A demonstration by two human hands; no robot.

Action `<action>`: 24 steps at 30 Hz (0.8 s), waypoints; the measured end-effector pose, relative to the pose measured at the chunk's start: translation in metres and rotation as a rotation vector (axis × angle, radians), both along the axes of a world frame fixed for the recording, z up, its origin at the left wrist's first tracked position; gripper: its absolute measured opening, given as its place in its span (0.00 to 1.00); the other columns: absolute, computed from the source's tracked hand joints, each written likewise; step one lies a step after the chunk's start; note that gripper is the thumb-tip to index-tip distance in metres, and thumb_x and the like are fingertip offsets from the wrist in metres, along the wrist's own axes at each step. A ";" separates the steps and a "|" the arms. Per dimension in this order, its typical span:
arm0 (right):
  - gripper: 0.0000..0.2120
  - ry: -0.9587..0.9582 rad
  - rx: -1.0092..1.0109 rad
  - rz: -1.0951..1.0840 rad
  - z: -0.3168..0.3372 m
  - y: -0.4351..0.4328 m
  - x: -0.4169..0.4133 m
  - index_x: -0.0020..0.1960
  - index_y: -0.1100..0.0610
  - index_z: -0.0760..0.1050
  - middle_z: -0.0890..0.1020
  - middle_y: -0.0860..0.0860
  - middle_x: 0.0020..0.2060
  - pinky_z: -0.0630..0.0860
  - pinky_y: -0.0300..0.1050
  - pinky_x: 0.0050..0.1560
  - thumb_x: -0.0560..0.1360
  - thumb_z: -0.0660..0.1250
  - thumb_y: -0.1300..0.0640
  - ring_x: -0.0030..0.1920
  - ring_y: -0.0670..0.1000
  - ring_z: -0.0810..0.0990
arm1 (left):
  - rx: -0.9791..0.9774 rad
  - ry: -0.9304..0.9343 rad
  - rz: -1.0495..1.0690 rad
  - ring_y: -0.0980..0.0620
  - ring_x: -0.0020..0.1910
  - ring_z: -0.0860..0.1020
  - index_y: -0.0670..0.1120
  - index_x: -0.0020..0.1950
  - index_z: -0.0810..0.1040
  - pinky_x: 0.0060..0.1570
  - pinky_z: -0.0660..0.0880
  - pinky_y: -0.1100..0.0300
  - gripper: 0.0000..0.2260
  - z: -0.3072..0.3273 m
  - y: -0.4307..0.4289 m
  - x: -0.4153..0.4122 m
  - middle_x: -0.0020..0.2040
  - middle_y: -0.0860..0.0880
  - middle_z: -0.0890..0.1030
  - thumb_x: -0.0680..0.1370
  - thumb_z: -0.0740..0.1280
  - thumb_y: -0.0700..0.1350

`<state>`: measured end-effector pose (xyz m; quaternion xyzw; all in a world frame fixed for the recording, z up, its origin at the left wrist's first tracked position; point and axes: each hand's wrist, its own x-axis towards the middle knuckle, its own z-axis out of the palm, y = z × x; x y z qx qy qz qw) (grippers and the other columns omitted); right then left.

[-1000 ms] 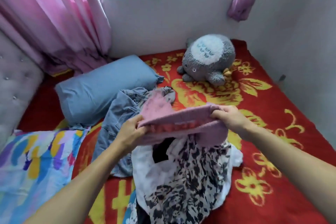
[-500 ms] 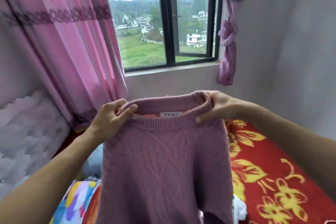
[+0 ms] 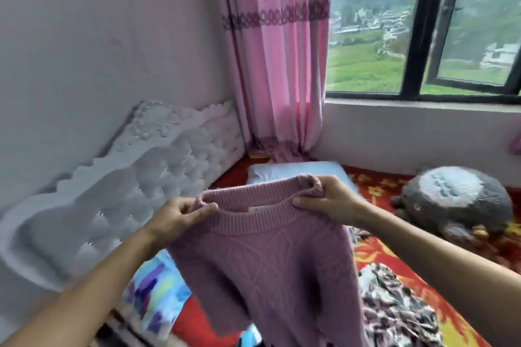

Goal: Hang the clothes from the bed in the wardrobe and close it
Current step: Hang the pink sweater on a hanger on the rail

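A mauve knitted sweater (image 3: 270, 270) hangs in the air above the bed, held up by its ribbed neckline. My left hand (image 3: 177, 217) pinches the left side of the collar and my right hand (image 3: 329, 200) grips the right side. A black-and-white patterned garment (image 3: 394, 310) lies on the red floral bedspread (image 3: 375, 251) under the sweater's right edge. No wardrobe is in view.
A grey tufted headboard (image 3: 121, 194) lines the wall at left. A blue pillow (image 3: 298, 172) and a multicoloured pillow (image 3: 158, 293) lie near it. A grey plush toy (image 3: 456, 205) sits at the right. A pink curtain (image 3: 282, 65) hangs beside the window (image 3: 423, 36).
Both hands lifted the sweater off the pile of clothes and spread it by the collar. The view has since swung left toward the headboard.
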<state>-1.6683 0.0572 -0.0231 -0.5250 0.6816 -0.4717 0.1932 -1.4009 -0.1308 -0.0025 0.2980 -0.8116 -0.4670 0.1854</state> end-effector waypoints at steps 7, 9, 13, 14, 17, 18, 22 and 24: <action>0.13 -0.221 -0.113 0.384 0.030 -0.064 0.166 0.39 0.67 0.77 0.74 0.48 0.32 0.70 0.39 0.37 0.70 0.76 0.58 0.36 0.43 0.71 | 0.099 0.050 0.553 0.45 0.42 0.81 0.35 0.46 0.81 0.47 0.76 0.50 0.32 0.011 0.067 0.201 0.42 0.45 0.82 0.68 0.69 0.66; 0.11 -0.274 -0.123 0.480 0.047 -0.070 0.221 0.32 0.56 0.79 0.72 0.44 0.29 0.68 0.36 0.34 0.72 0.74 0.57 0.33 0.41 0.70 | 0.105 0.086 0.662 0.41 0.46 0.83 0.38 0.46 0.83 0.52 0.77 0.48 0.18 0.024 0.088 0.256 0.44 0.41 0.84 0.76 0.68 0.54; 0.19 -0.330 -0.136 0.611 0.062 -0.077 0.328 0.40 0.62 0.78 0.75 0.50 0.34 0.69 0.46 0.39 0.68 0.75 0.45 0.37 0.49 0.72 | 0.052 0.147 0.844 0.47 0.38 0.79 0.47 0.34 0.78 0.44 0.73 0.56 0.09 0.042 0.136 0.353 0.33 0.48 0.80 0.72 0.67 0.50; 0.21 -0.338 -0.131 0.634 0.062 -0.078 0.355 0.39 0.64 0.77 0.75 0.51 0.33 0.68 0.46 0.38 0.67 0.75 0.45 0.37 0.50 0.71 | 0.032 0.157 0.890 0.49 0.37 0.76 0.49 0.32 0.76 0.42 0.71 0.56 0.08 0.043 0.147 0.377 0.31 0.49 0.77 0.70 0.66 0.50; 0.13 -0.298 -0.116 0.705 0.055 -0.078 0.439 0.34 0.58 0.74 0.72 0.49 0.30 0.66 0.44 0.34 0.70 0.75 0.54 0.34 0.48 0.69 | -0.026 0.133 0.921 0.49 0.42 0.74 0.45 0.33 0.75 0.48 0.66 0.55 0.11 0.044 0.181 0.455 0.36 0.47 0.74 0.64 0.62 0.53; 0.13 -0.273 -0.106 0.733 0.053 -0.077 0.467 0.33 0.57 0.73 0.71 0.48 0.29 0.65 0.45 0.34 0.69 0.75 0.54 0.33 0.48 0.68 | -0.031 0.125 0.945 0.51 0.44 0.74 0.41 0.37 0.75 0.50 0.65 0.55 0.15 0.043 0.192 0.483 0.39 0.47 0.75 0.64 0.61 0.53; 0.15 -0.148 -0.084 0.867 0.047 -0.076 0.585 0.29 0.55 0.73 0.71 0.43 0.25 0.66 0.39 0.30 0.71 0.74 0.58 0.29 0.42 0.68 | -0.087 0.079 1.088 0.55 0.37 0.69 0.49 0.29 0.70 0.42 0.63 0.55 0.11 0.047 0.233 0.592 0.31 0.54 0.70 0.62 0.62 0.56; 0.13 -0.116 -0.073 0.941 0.044 -0.076 0.646 0.32 0.57 0.75 0.73 0.42 0.26 0.68 0.37 0.31 0.72 0.74 0.57 0.29 0.41 0.69 | -0.084 0.050 1.195 0.57 0.33 0.70 0.50 0.26 0.70 0.39 0.65 0.56 0.15 0.048 0.251 0.643 0.26 0.58 0.70 0.67 0.65 0.57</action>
